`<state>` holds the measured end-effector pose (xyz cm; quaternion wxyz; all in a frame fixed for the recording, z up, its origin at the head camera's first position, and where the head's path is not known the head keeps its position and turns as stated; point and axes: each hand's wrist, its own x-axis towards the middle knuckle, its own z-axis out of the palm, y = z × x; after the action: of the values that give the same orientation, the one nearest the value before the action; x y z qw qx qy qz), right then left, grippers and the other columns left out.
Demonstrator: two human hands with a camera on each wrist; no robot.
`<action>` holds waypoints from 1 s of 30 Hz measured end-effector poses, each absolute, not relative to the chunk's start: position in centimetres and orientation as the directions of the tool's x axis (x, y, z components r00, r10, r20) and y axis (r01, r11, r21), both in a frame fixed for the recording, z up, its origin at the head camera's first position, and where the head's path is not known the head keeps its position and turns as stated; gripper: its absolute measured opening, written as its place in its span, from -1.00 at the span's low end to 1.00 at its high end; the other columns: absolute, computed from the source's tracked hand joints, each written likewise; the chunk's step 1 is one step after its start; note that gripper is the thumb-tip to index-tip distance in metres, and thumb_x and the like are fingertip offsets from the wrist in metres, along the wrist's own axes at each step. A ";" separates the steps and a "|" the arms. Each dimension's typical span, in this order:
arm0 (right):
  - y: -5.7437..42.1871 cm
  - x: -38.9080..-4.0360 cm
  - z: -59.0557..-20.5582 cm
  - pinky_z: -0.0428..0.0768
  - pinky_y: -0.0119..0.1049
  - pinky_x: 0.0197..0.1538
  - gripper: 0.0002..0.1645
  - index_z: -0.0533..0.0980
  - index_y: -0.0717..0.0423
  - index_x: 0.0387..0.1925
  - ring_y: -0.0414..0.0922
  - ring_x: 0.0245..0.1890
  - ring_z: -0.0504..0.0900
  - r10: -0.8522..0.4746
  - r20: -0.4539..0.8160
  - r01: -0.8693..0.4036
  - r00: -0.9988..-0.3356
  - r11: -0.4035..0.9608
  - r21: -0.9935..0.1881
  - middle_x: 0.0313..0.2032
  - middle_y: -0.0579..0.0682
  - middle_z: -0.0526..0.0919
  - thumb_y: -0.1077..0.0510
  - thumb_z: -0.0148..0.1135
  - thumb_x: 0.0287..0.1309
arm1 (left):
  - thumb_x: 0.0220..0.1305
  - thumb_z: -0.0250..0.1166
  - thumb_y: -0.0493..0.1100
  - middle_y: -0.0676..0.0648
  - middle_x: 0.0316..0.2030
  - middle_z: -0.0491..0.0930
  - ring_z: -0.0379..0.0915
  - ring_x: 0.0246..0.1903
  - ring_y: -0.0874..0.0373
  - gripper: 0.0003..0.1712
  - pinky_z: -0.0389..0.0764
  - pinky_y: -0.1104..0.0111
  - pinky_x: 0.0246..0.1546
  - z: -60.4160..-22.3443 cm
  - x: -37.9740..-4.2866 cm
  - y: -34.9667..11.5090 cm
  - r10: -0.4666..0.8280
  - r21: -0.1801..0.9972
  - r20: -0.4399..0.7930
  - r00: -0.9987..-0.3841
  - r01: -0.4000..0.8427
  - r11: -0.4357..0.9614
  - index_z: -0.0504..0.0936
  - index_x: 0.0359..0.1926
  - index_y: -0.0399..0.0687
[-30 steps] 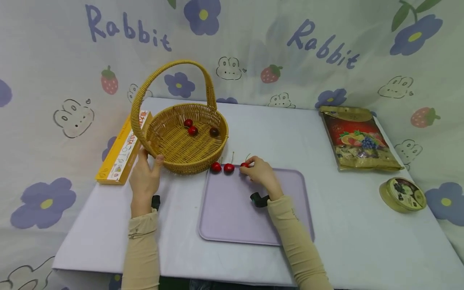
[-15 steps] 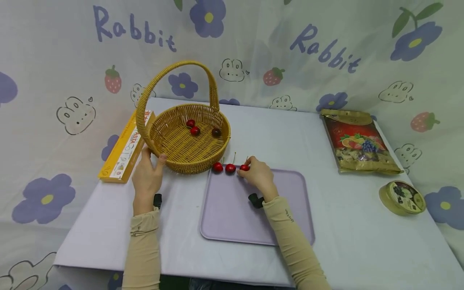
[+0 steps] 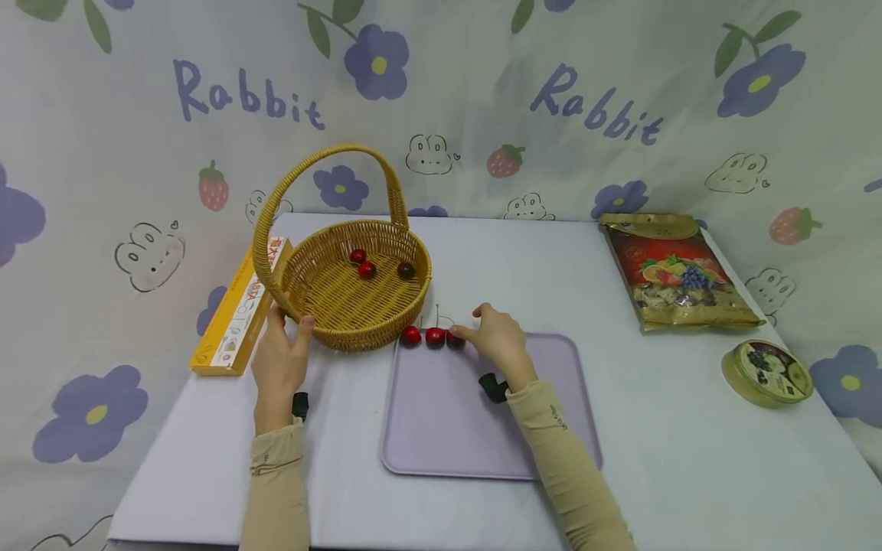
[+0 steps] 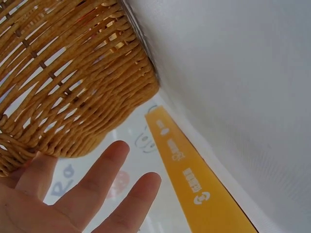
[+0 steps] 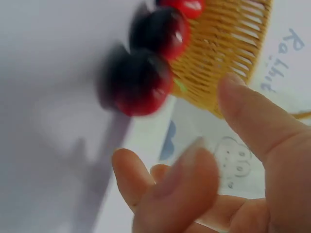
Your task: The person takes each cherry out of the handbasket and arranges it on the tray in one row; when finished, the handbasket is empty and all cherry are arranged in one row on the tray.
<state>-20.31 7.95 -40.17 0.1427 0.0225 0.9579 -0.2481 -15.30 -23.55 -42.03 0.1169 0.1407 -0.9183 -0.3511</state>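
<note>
My left hand (image 3: 280,367) holds the yellow wicker basket (image 3: 331,337) at its left front side, below the handle base. In the left wrist view, one finger meets the weave while two other fingers (image 4: 92,187) extend free; the thumb is hidden there. Three red cherries lie inside the basket. Along the far edge of the lilac tray (image 3: 455,428) sit three more in a row: a left cherry (image 3: 410,335), a middle cherry (image 3: 435,337) and a right cherry (image 3: 455,339). Beside the right one is my right hand (image 3: 499,342), its thumb and fingers apart with nothing between them.
A yellow pasta box (image 3: 237,310) lies left of the basket. At the back right is a red and gold food bag (image 3: 678,272), with a round gold tin (image 3: 767,373) nearer the table's right edge. A patterned cloth hangs behind the table.
My right hand has let go of the right cherry, now closer to the middle one, and its fingers have spread. My left hand stays at the basket. The head view has tilted slightly upward.
</note>
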 end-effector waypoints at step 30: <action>2.7 -27.2 -33.1 0.50 -0.41 -0.47 -0.44 0.49 0.10 0.08 -0.14 -0.49 0.73 -0.275 -0.233 -0.032 -0.933 0.707 -0.706 -0.21 0.09 0.69 -0.23 0.12 0.30 | 0.46 -0.12 0.27 -0.42 0.32 0.31 0.35 0.15 -0.46 -0.22 0.37 -0.27 -0.10 -43.1 -14.8 -23.3 -0.331 0.659 0.171 -0.928 -0.142 0.739 0.01 0.51 -0.03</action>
<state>-27.20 2.72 -33.10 0.1629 -0.0846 0.9095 -0.3730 -14.81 -23.32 -43.06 0.1396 0.1283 -0.9219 -0.3379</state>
